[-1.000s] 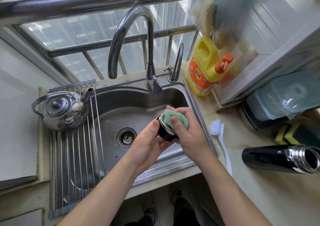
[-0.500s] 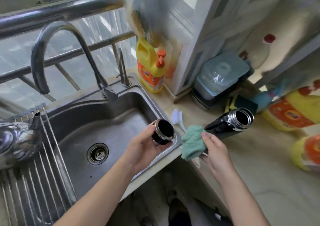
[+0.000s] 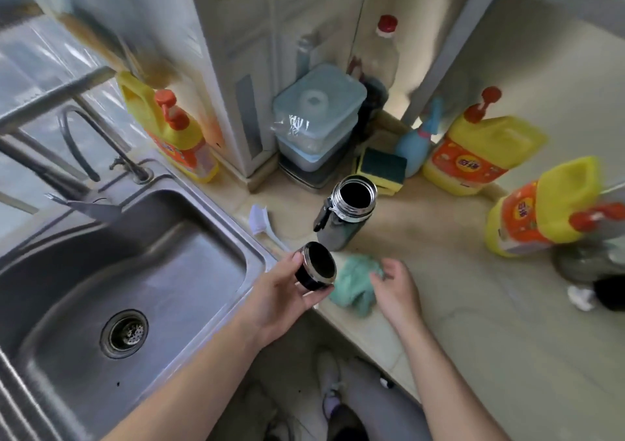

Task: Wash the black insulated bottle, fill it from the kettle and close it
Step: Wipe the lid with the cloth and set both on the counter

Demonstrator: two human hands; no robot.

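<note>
Bottle (image 3: 348, 215): uncapped, on counter (image 3: 473, 305).
Left hand (image 3: 280, 293): gripped black cap (image 3: 316, 266), just in front of bottle.
Right hand (image 3: 395, 285): fingers relaxed at green cloth (image 3: 351, 288), near bottle.

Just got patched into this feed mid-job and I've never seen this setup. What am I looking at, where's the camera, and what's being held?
No machine here: these are a person's two bare hands, seen from one wide-angle camera worn on the head, looking down. The left hand grips the black bottle lid, hollow side up. The right hand is open at the green cloth on the countertop. Beyond them the black insulated bottle sits uncapped, near a white brush and the steel sink.
</note>
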